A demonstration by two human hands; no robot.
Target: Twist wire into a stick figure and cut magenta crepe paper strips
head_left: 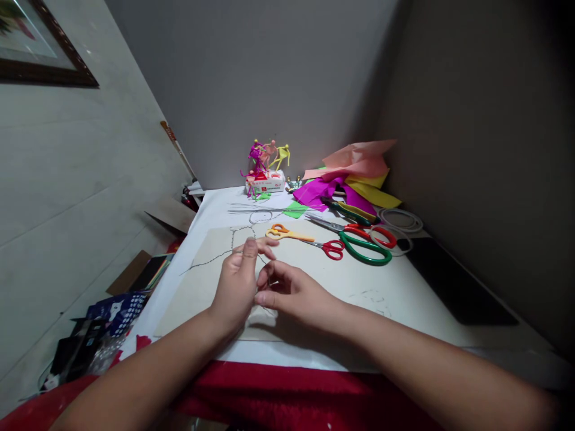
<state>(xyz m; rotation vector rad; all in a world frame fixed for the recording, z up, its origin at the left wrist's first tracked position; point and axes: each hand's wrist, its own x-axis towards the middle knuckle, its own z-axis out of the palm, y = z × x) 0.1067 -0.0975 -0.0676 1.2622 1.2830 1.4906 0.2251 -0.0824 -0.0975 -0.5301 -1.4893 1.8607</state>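
Cloth: red fabric (287, 389) along the near table edge, beneath both forearms.

Left hand (238, 281): closed, thumb and fingers pinched at the tips; whether they grip the thin wire (232, 239) is hidden.

Right hand (294, 293): half closed, fingers curled toward the left hand and just beside it; I cannot tell if it grips anything.

Shape: the wire lies flat on the sheet, bent into a stick-figure outline that runs down to the hands. It looks light and springy, likely to kink at tight bends; fingertips near a bend would hold it best.

Sheet: pale card (350, 293) under the hands, on a white table cover (179, 305).

Tools: orange-handled scissors (281, 233), red-handled scissors (333, 249), green-handled shears (365, 252), and a white cable coil (399, 220) to the right.

Far end: a bundle of straight wires (256, 209), magenta tissue paper (323, 193), and paper-wrapped wire figures (267, 155) on a white box (265, 182).
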